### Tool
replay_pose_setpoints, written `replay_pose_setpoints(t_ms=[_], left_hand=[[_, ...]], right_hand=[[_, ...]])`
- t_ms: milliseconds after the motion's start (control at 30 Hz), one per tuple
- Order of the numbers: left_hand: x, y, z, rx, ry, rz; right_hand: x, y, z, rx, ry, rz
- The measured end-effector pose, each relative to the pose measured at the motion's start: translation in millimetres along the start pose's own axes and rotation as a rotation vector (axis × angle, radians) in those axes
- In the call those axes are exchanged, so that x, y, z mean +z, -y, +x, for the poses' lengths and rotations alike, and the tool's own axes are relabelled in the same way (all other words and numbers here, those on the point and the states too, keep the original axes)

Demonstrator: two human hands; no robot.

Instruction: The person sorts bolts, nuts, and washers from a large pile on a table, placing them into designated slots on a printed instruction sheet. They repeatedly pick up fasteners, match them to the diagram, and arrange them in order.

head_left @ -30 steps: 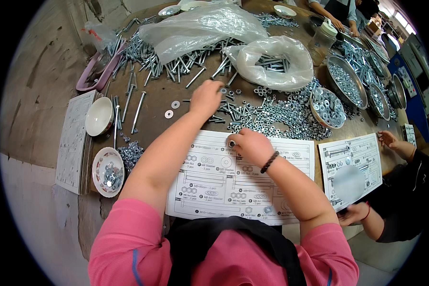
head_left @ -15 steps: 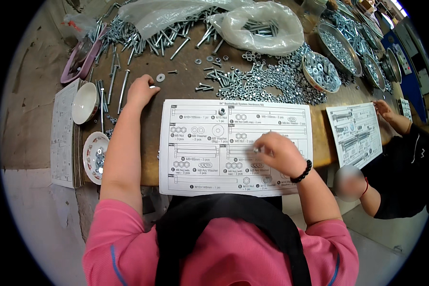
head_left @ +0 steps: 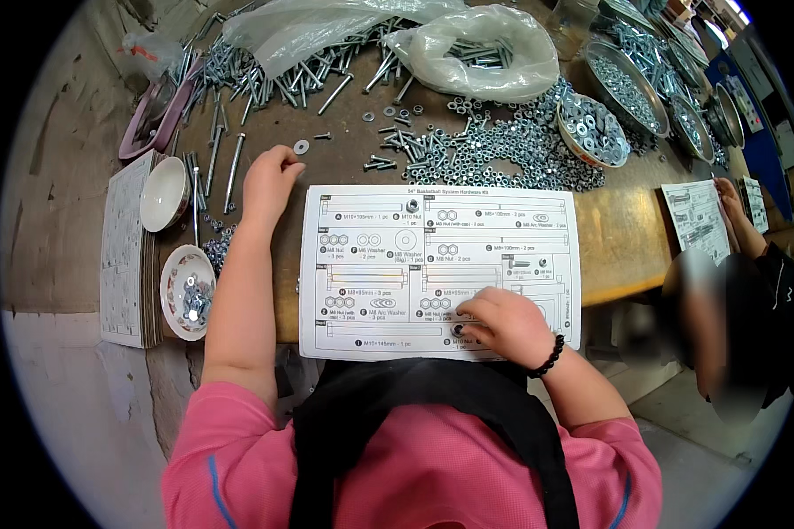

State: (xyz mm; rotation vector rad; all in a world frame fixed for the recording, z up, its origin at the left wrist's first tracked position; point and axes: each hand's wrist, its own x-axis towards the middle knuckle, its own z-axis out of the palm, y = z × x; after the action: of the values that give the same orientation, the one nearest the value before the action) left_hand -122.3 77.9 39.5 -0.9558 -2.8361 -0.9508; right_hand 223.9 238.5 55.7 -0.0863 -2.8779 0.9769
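A printed sheet point(head_left: 366, 331) with drawings of bolts, nuts and washers lies in front of me on a stack of paper. My right hand point(head_left: 510, 324) is low over its right half, thumb and fingers curled round a small metal nut point(head_left: 457, 331) at a drawn nut in the bottom row. Another nut point(head_left: 412, 205) sits on the sheet's top row. Beyond the sheet's upper left corner, my left hand point(head_left: 273, 172) rests on the table, fingers curled together; whatever they hold is hidden. Just past its fingertips are a large flat washer point(head_left: 301, 147) and a short bolt point(head_left: 323, 136).
Loose nuts and short bolts point(head_left: 468, 150) spread beyond the sheet. Long bolts point(head_left: 300, 75) and a plastic bag point(head_left: 473, 53) lie farther back. Bowls point(head_left: 164, 192) stand at left, a washer bowl point(head_left: 594, 130) at right. A person point(head_left: 767, 282) sits at right with another sheet point(head_left: 695, 220).
My right hand has moved down and slightly left over the sheet with the nut, to the bottom row. The left hand shifted slightly. The person at right and their sheet moved farther right.
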Motion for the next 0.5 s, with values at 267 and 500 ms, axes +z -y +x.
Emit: replay_pose_setpoints(t_ms=[267, 500], left_hand=[[45, -87, -61, 0.278, 0.592, -0.244], [54, -88, -79, 0.386, 0.412, -0.147]], right_hand=[[-11, 1, 7, 0.032, -0.107, 0.013], [-11, -2, 9, 0.032, -0.116, 0.027]])
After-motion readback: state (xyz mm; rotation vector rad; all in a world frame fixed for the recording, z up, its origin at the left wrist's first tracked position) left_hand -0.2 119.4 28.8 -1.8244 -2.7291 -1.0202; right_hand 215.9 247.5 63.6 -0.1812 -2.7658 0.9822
